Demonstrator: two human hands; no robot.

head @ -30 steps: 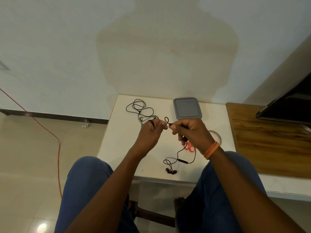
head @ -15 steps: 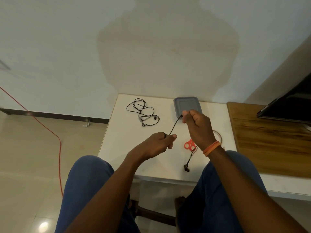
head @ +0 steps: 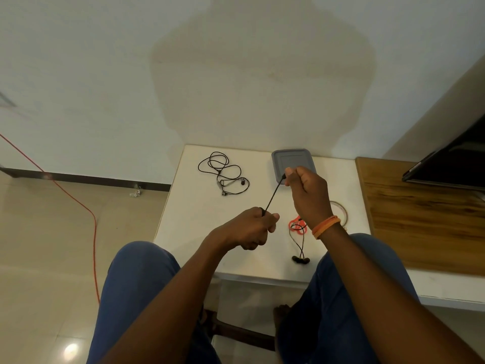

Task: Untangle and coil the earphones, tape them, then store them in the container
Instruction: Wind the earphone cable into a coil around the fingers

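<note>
Between left hand [head: 252,224] and right hand [head: 308,190], each grip pinching it, black earphone cord [head: 274,194] runs taut.

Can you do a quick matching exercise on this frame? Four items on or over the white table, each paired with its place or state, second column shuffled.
Column 1:
1. second earphones
2. grey container
3. red scissors
4. held earphone cable

Column 2:
A. far edge of the table, lid on
B. stretched taut between the left hand and the right hand
C. loose tangle, far left of the table
D. partly hidden under the right wrist

Pairs: 1-C, 2-A, 3-D, 4-B
</note>
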